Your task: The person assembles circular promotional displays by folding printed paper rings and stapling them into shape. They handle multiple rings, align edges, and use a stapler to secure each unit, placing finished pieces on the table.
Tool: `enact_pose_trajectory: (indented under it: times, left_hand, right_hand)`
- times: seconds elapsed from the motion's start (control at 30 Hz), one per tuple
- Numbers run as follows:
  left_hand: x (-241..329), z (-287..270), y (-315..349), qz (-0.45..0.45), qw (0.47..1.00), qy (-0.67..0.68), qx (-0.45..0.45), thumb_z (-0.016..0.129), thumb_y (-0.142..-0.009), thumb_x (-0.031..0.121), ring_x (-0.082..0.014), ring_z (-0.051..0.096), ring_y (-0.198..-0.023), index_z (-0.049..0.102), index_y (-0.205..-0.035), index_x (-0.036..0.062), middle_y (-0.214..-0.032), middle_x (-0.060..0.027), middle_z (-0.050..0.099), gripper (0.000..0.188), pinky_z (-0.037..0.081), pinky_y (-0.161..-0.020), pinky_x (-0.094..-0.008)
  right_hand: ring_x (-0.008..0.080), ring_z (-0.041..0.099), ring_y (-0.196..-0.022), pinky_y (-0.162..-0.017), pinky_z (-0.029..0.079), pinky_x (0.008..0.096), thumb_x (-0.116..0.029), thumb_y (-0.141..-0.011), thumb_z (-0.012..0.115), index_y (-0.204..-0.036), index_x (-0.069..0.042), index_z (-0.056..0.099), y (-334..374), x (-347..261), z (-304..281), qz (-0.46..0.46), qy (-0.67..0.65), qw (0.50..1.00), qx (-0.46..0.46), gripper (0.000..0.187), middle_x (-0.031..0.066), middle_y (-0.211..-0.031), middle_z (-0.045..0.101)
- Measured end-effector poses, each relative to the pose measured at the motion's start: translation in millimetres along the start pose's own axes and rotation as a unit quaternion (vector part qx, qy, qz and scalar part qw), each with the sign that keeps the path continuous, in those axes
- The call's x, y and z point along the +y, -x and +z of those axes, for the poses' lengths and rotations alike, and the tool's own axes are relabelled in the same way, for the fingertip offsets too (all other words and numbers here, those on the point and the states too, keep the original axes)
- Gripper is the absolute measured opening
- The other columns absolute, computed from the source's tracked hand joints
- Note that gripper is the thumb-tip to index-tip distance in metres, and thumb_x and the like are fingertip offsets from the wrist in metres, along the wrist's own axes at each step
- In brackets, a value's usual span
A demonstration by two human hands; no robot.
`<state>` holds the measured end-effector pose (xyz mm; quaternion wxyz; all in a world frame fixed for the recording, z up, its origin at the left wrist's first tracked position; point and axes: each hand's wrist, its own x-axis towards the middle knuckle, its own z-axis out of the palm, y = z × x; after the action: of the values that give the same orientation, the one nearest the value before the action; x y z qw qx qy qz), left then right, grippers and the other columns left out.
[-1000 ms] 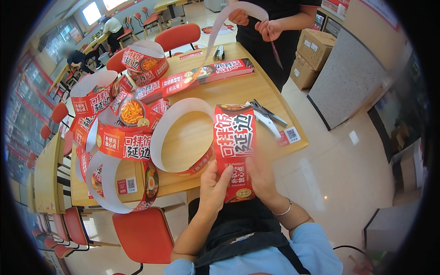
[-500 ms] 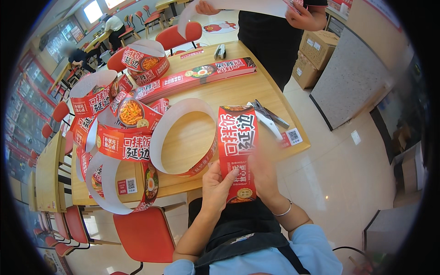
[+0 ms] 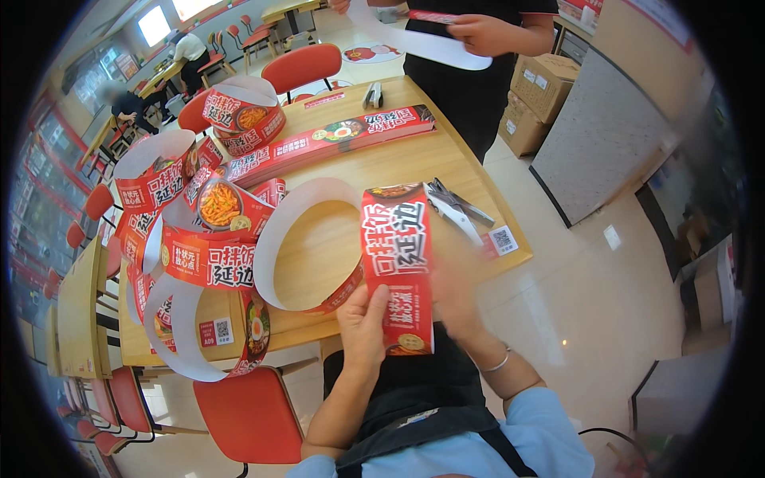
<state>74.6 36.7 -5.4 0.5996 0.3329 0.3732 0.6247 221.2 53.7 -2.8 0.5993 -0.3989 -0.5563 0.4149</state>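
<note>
My left hand point(image 3: 362, 325) is closed on the near part of a red printed cardboard band point(image 3: 397, 271), thumb on top. The band is bent into a large loop. Its white inside curves round to the left above the table, and its printed end faces up toward me. My right hand point(image 3: 462, 307) is beside the band's right edge, its fingers smeared by motion; whether it touches the band I cannot tell. Past the band, a white stapler and a dark one point(image 3: 456, 209) lie close together near the table's right edge.
Several red band loops point(image 3: 211, 259) crowd the left of the wooden table point(image 3: 398, 151). Flat bands are stacked point(image 3: 335, 137) farther back, near another stapler point(image 3: 373, 94). Across the table a person's hand point(image 3: 486, 36) holds a strip point(image 3: 438, 48). A red chair point(image 3: 247, 410) stands at near left.
My left hand still grips the band while my right hand stays blurred at its right side. The other person's strip has come down and now hangs across their front. The whole view has shifted slightly.
</note>
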Motion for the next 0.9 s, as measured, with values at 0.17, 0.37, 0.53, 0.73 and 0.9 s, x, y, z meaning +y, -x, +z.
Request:
enact_pose_trajectory:
  times: [0.17,0.37,0.53,0.73,0.9]
  left_hand:
    - [15,-23,-5,0.017,0.999,-0.042,0.008,0.059,-0.095,0.011,-0.0054,0.063,-0.077,0.065,-0.109,-0.0049,-0.092,-0.0045,0.069,0.022,0.05,-0.069,-0.0205]
    - [6,-39,-1,-0.017,0.997,-0.077,0.004,0.06,-0.095,0.013,-0.0046,0.062,-0.073,0.065,-0.104,-0.0052,-0.089,-0.0049,0.07,0.021,0.05,-0.067,-0.02]
    - [7,-45,1,-0.048,0.995,-0.087,-0.003,0.06,-0.094,0.013,-0.0044,0.062,-0.07,0.065,-0.103,-0.0048,-0.087,-0.0044,0.07,0.02,0.05,-0.064,-0.02]
    - [1,-45,-1,-0.064,0.993,-0.101,-0.009,0.061,-0.094,0.013,-0.0039,0.061,-0.069,0.066,-0.102,-0.0043,-0.085,-0.0032,0.069,0.02,0.049,-0.063,-0.0196]
    - [-1,-44,-1,-0.058,0.993,-0.105,-0.013,0.061,-0.094,0.013,-0.0036,0.061,-0.069,0.067,-0.101,-0.0042,-0.084,-0.0026,0.069,0.019,0.049,-0.063,-0.0193]
  right_hand:
    - [0.0348,0.054,-0.112,-0.094,0.043,0.0421,-0.038,-0.079,0.072,-0.133,0.001,0.041,-65,42,-71,-0.168,0.669,0.719,0.091,0.073,0.0213,-0.115,0.059]
    - [0.0368,0.061,-0.097,-0.08,0.049,0.0431,-0.033,-0.079,0.071,-0.131,0.002,0.043,-84,69,-103,0.067,0.686,0.723,-0.051,0.068,0.0212,-0.11,0.062]
    - [0.0282,0.063,-0.098,-0.087,0.049,0.0383,-0.024,-0.081,0.066,-0.13,0.0,0.046,-51,26,-131,0.147,0.164,0.974,-0.044,0.059,0.0175,-0.109,0.062]
    - [0.0237,0.06,-0.106,-0.092,0.047,0.0376,-0.012,-0.076,0.068,-0.124,0.001,0.052,36,-5,-123,0.198,0.157,0.962,-0.1,0.053,0.0124,-0.111,0.061]
    - [0.0349,0.059,-0.102,-0.087,0.047,0.0395,-0.001,-0.07,0.066,-0.122,-0.002,0.054,51,-13,-94,0.02,0.373,0.907,-0.193,0.053,0.0167,-0.113,0.061]
